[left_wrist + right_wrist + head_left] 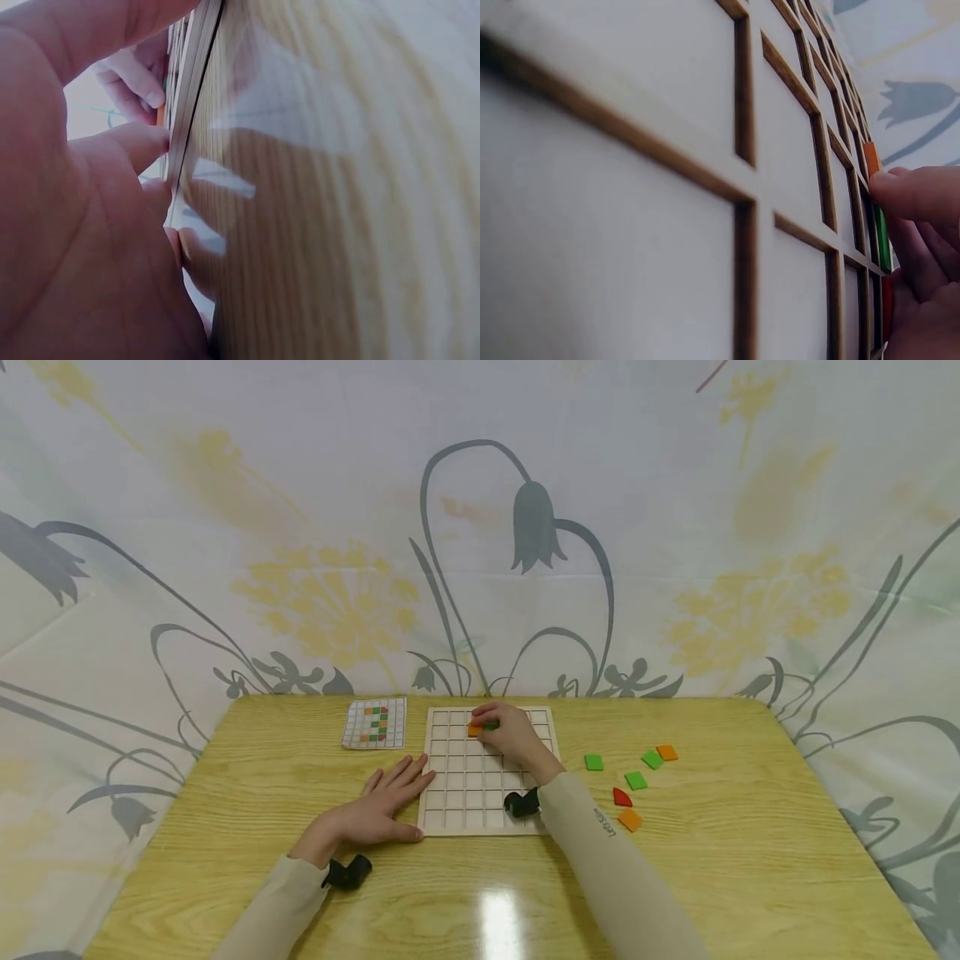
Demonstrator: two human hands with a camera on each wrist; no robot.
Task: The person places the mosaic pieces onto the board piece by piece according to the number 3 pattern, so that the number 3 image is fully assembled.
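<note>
A wooden grid board (455,782) lies on the table with its square cells facing up. Over its far rows, my right hand (513,735) pinches an orange square tile (475,731), thumb and fingertips at its edges. Beside that tile a green tile (883,238) and a red piece (887,307) sit in the grid, partly covered by the hand. My left hand (382,810) lies with spread fingers at the board's left side, fingertips and thumb at the frame's edge. In the left wrist view, a left fingertip (154,142) meets the board's side.
A paper pattern card (375,723) with coloured squares on a grid lies left of the board. To the right, loose pieces are scattered: several green tiles (594,762), orange tiles (630,819) and a red quarter-round piece (622,797). A patterned cloth (480,610) hangs behind the table.
</note>
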